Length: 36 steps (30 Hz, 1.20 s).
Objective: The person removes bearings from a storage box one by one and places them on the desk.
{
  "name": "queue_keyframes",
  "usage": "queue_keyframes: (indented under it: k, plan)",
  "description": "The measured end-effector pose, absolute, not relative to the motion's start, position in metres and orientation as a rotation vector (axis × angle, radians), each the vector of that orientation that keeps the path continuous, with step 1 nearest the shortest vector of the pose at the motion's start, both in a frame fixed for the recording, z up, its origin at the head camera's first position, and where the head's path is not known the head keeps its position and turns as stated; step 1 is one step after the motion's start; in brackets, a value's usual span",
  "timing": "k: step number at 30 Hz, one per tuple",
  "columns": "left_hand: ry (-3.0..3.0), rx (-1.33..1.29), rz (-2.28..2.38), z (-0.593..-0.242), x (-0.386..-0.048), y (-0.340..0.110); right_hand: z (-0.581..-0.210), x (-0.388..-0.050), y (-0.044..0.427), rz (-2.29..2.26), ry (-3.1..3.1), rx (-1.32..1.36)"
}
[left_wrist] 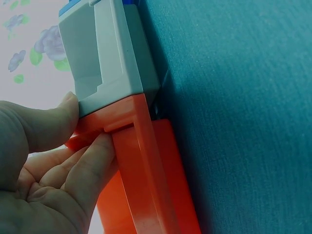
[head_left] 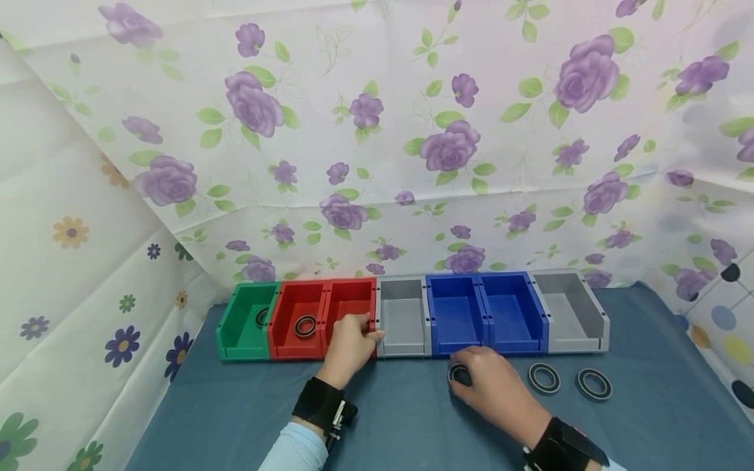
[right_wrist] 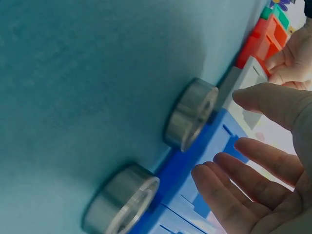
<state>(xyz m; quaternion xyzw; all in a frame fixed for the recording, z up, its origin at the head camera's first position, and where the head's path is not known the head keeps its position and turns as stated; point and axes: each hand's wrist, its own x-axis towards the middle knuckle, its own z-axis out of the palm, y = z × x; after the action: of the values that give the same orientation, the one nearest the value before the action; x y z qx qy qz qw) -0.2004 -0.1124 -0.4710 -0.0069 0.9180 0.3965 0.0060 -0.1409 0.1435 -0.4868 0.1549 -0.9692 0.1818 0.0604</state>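
Locate the bearing ring flat on the worktop, just in front of the left blue bin. Treat as solid metal: probably heavy for its size, stiff, not fragile, somewhat slippery along the smooth outer rim. Take hold across opposite sides of that rim, between thumb and fingertips. Note the grip of the right hand: released, thumb and fingers spread about the ring, no contact visible from the right wrist. Note the grip of the left hand: pinching the side wall of the right red bin beside the left gray bin. Farther right, find a second ring and a third ring. Farther left, find one ring inside the left red bin, another inside the green bin.
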Motion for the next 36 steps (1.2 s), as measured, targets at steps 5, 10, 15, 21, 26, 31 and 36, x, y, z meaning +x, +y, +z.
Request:
queue_keyframes:
  k: [5,10,15,21,26,31,36]
  plan:
    - [2.882,-0.016,1.241,-0.471,-0.201,-0.112,-0.475,-0.146,0.147,0.569,-2.857,0.488]
    - [2.878,-0.018,1.238,-0.471,-0.201,-0.112,-0.460,-0.155,0.153,0.567,-2.802,0.472]
    - [2.877,-0.032,1.234,-0.471,-0.201,-0.112,-0.448,-0.167,0.160,0.582,-2.766,0.382]
    - [2.880,-0.031,1.233,-0.471,-0.201,-0.112,-0.444,-0.177,0.165,0.653,-2.804,0.251]
    - [2.884,-0.014,1.235,-0.471,-0.201,-0.113,-0.450,-0.186,0.168,0.677,-2.843,0.181]
    - [2.888,-0.009,1.237,-0.471,-0.201,-0.114,-0.456,-0.196,0.171,0.684,-2.893,0.114]
    - [2.891,0.001,1.235,-0.471,-0.201,-0.114,-0.458,-0.203,0.172,0.766,-2.938,0.071]
